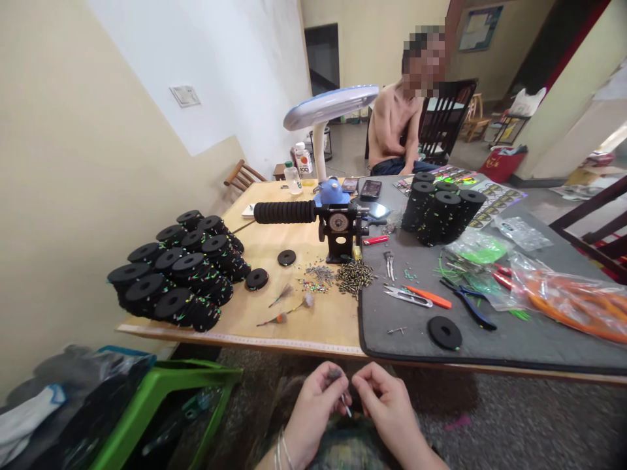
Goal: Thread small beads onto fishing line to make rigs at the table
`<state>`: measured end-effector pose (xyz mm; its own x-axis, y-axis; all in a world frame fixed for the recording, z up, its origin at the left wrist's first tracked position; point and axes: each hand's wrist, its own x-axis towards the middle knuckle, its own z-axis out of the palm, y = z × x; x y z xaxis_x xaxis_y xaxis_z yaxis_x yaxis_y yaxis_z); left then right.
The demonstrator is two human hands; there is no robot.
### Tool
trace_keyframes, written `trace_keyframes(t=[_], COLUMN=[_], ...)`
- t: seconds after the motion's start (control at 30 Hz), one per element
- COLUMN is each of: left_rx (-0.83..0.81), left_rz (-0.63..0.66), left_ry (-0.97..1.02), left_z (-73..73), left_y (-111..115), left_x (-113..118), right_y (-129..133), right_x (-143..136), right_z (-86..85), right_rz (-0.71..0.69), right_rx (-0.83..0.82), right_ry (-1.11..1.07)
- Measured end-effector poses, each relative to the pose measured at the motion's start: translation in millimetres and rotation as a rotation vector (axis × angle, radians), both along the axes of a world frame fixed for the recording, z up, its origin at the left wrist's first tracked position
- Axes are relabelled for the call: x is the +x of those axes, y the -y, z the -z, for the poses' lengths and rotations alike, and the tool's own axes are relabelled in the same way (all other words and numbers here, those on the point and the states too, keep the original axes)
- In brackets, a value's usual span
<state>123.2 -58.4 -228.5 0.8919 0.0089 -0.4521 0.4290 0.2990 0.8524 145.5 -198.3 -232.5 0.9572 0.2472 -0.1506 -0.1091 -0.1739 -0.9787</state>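
Observation:
My left hand (pixel 318 401) is closed in a pinch, low in front of the table's near edge. Between its fingers sits a small grey fluffy tuft (pixel 334 375), and a thin pale stick (pixel 348 410) pokes out below. Right beside it, my right hand (pixel 385 397) has thumb and forefinger pressed together; whatever they hold is too small to see. On the table ahead lie a few feathered pieces (pixel 307 301) with thin stems. A black foam ring (pixel 445 332) and a small metal tool (pixel 397 330) rest on the grey mat (pixel 337 356) nearby.
Black foam spools (pixel 171 261) crowd the left; more spools (pixel 441 209) stand on the right. Loose beads (pixel 353 278) lie before a clamped device (pixel 339 228) and lamp (pixel 321 156). Snips (pixel 407 296), pliers (pixel 469 303) and bags surround them. A person (pixel 396 124) sits beyond.

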Motion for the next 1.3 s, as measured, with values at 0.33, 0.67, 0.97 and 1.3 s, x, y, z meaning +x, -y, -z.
trace_keyframes(t=[0.33,0.67,0.97,1.3], left_rx=[0.128,0.271,0.396,0.224], left_rz=[-0.003,0.031,0.022,0.048], left_ry=[0.078,0.167,0.249,0.133], left_z=[-2.8,-2.1,-1.6,-4.4], left_y=[2,1,-1,4], left_x=[1,0,-3,-1], right_y=[-3,-3,-3,-8], right_x=[-2,-1,1,3], right_z=[-0.4,4.9,9.3,5.3], right_rz=[-0.004,0.015,0.002,0.049], right_rx=[0.008,0.016,0.072,0.190], right_ry=[-0.017,-0.027,-0.091,-0.228])
